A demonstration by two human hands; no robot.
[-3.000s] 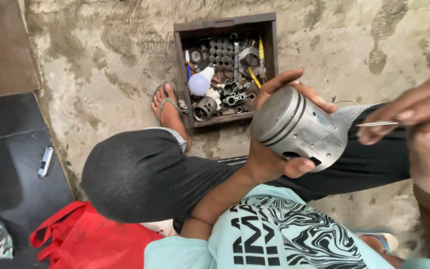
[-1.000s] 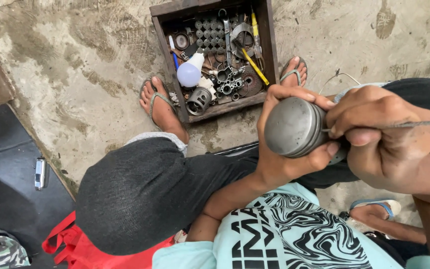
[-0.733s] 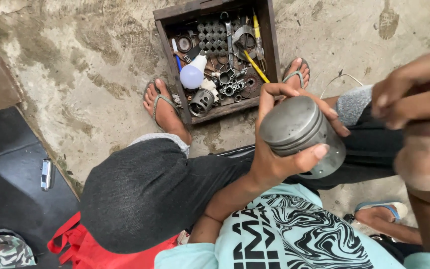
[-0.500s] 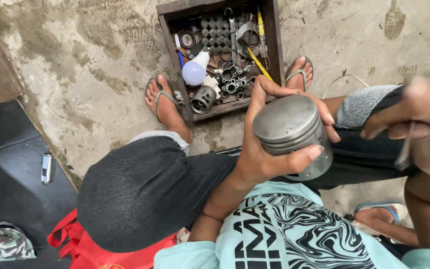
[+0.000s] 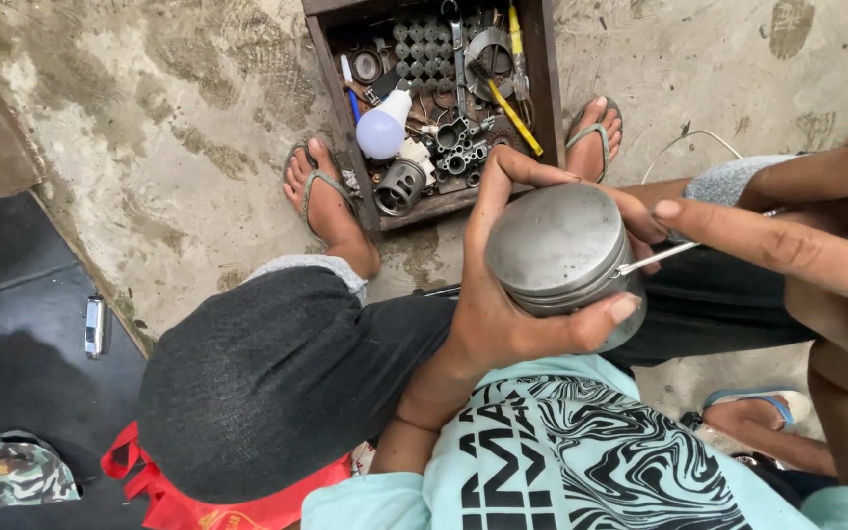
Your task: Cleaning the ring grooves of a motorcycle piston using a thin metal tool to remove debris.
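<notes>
My left hand (image 5: 503, 314) grips a grey metal piston (image 5: 559, 253), crown up, with fingers behind it and the thumb along its lower side. My right hand (image 5: 817, 245) holds a thin metal pick (image 5: 662, 257); its tip touches the piston's ring grooves on the right side. My index finger lies stretched along the pick. Both hands hover over my lap in dark trousers.
A wooden toolbox (image 5: 336, 74) on the concrete floor holds several sockets, small metal parts, a yellow-handled tool (image 5: 512, 113) and a white bulb (image 5: 383, 130). My sandalled feet flank it. A black mat (image 5: 22, 324) with a small metal object, a red bag (image 5: 198, 496) and a patterned pouch lie at the left.
My right hand, lifted off to the right half a second ago, has come back and set the pick's tip against the piston's side. The left hand keeps its grip on the piston.
</notes>
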